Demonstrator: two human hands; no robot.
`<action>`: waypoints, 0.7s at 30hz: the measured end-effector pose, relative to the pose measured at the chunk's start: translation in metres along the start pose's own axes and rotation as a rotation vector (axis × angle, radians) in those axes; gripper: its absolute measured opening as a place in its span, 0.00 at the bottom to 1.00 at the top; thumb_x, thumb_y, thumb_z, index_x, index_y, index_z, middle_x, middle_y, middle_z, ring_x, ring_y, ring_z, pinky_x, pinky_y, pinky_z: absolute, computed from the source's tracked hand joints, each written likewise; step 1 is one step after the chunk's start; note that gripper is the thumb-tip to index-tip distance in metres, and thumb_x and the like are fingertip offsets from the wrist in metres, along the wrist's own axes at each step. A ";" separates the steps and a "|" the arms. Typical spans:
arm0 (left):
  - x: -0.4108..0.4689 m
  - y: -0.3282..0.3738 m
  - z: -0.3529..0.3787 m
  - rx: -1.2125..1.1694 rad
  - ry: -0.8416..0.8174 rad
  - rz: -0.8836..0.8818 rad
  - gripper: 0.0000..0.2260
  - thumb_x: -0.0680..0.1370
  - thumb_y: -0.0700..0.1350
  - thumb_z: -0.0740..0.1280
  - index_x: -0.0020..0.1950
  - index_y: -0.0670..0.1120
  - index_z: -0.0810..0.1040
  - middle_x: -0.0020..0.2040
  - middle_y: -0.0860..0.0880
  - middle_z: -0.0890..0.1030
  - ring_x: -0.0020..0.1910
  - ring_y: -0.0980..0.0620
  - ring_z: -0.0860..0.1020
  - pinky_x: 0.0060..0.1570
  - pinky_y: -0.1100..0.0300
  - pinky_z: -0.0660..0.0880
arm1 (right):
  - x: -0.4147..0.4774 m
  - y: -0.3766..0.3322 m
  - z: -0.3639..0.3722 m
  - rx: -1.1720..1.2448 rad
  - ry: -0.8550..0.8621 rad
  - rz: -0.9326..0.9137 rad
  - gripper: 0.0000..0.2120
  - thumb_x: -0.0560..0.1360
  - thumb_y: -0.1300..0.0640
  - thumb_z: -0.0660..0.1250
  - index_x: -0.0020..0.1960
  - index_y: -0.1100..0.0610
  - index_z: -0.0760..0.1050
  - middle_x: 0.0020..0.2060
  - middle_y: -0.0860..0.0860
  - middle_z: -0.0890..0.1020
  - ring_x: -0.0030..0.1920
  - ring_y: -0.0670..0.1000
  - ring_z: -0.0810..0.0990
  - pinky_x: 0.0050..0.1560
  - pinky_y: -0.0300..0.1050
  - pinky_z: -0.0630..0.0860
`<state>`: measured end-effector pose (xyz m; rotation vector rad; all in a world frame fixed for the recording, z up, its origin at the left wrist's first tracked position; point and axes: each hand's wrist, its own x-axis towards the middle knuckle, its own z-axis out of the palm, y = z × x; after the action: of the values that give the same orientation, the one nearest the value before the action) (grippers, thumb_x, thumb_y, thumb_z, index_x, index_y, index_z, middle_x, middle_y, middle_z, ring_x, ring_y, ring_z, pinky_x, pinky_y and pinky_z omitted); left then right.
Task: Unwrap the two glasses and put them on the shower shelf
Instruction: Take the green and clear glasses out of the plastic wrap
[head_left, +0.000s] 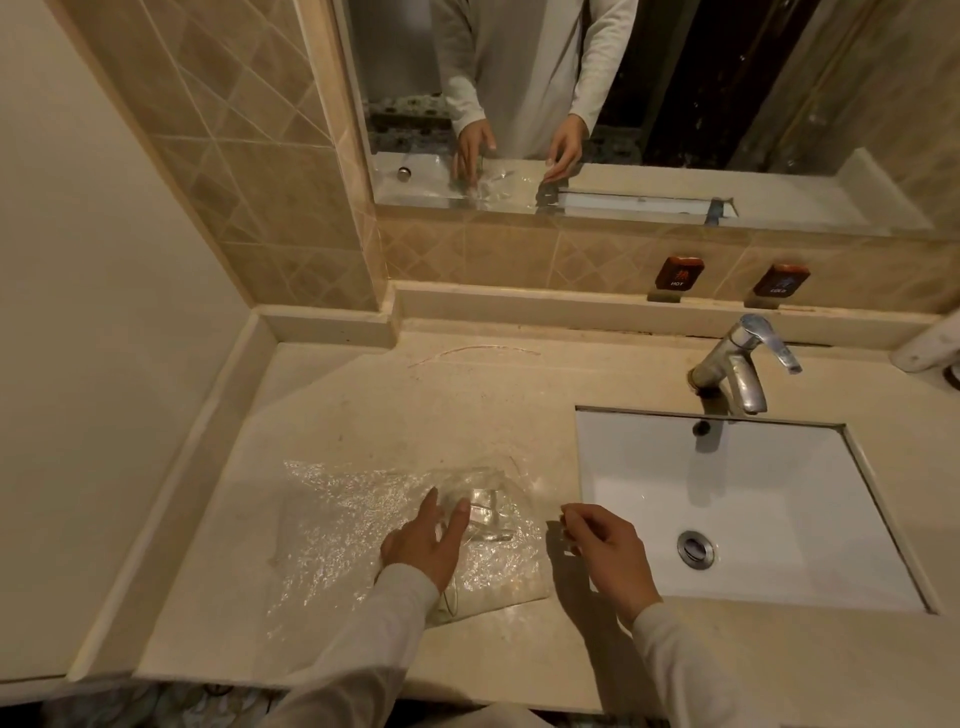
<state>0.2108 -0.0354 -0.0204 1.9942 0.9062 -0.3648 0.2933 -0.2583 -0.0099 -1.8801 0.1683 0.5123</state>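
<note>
A clear drinking glass (485, 512) lay on its side on a spread sheet of bubble wrap (332, 525), on the beige stone countertop (467, 405) to the left of the basin. Only one glass could be made out; whether a second sat under the wrap could not be told. The left hand (423, 543) rested on the wrap with its fingers spread and extended, the fingertips touching the near side of the glass; it was open, not closed around anything. The right hand (605, 551) hovered just beside the right edge of the wrap, thumb and forefinger pinched together at the tip; whether they held a bit of film or tape was too small to tell. Both arms wore pale long sleeves (384, 623).

To the right was a white rectangular sink (753, 519) with a round metal drain (695, 548), and behind it a chrome faucet (740, 366). On the tiled backsplash sat two brown tags (679, 273) marked hot and cold. Above, a mirror (675, 104) reflected the hands and the wrap.
</note>
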 end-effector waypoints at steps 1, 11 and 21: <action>0.001 0.002 0.001 0.051 -0.029 -0.025 0.47 0.63 0.83 0.40 0.78 0.64 0.55 0.71 0.51 0.75 0.74 0.41 0.66 0.74 0.42 0.61 | 0.000 0.000 0.000 0.002 -0.003 0.001 0.07 0.81 0.56 0.69 0.51 0.47 0.84 0.47 0.47 0.88 0.50 0.50 0.86 0.60 0.56 0.82; 0.017 0.007 0.012 0.632 -0.208 -0.045 0.33 0.76 0.63 0.54 0.78 0.64 0.43 0.76 0.43 0.60 0.73 0.38 0.61 0.70 0.32 0.52 | 0.001 -0.003 0.003 0.029 -0.009 0.020 0.07 0.81 0.56 0.69 0.50 0.47 0.85 0.46 0.46 0.87 0.50 0.50 0.85 0.53 0.43 0.80; 0.007 0.025 0.014 0.403 -0.043 0.035 0.46 0.69 0.77 0.36 0.81 0.53 0.52 0.64 0.49 0.80 0.70 0.44 0.71 0.75 0.47 0.56 | 0.003 0.000 -0.009 0.055 0.008 0.032 0.06 0.81 0.59 0.68 0.52 0.51 0.83 0.47 0.46 0.86 0.44 0.42 0.84 0.40 0.29 0.78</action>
<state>0.2345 -0.0517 -0.0170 2.3544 0.8159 -0.6063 0.2983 -0.2664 -0.0086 -1.8286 0.2159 0.5167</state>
